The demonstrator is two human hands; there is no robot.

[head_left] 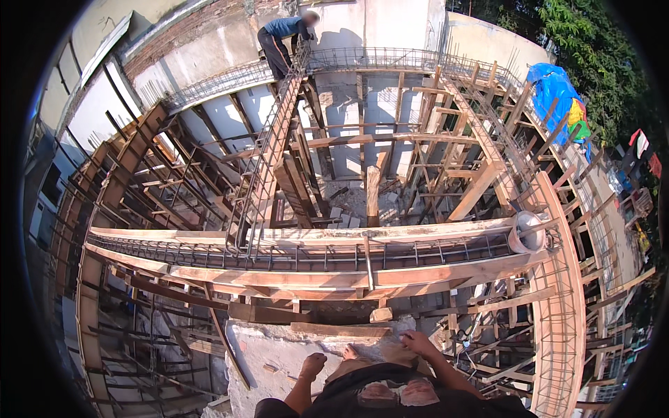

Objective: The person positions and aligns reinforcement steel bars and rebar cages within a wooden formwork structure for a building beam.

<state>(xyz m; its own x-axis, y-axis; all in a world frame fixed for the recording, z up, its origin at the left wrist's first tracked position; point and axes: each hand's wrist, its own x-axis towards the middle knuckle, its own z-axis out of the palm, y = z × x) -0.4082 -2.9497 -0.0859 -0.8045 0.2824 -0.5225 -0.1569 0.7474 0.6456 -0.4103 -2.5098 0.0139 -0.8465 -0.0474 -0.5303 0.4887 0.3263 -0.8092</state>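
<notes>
My left hand (pixel 313 364) is curled into a loose fist above the white concrete ledge (pixel 261 355), with nothing visible in it. Out to the right, my right hand (pixel 416 343) hangs over the ledge's edge, its fingers bent together and no object showing. Both hands are apart from the timber. Ahead of them runs a long wooden beam form (pixel 334 279) with a steel rebar cage (pixel 313 259) lying inside. A short wooden bar (pixel 369 261) spans its two sides. Nearest the hands, a loose plank (pixel 341 329) lies along the ledge's far edge.
A pale bucket (pixel 527 233) sits at the beam's right end. Another person (pixel 282 42) bends over the rebar at the far wall. Deep gaps with wooden props (pixel 373 195) open beyond the beam and beside the ledge. A blue tarp (pixel 554 97) hangs at the far right.
</notes>
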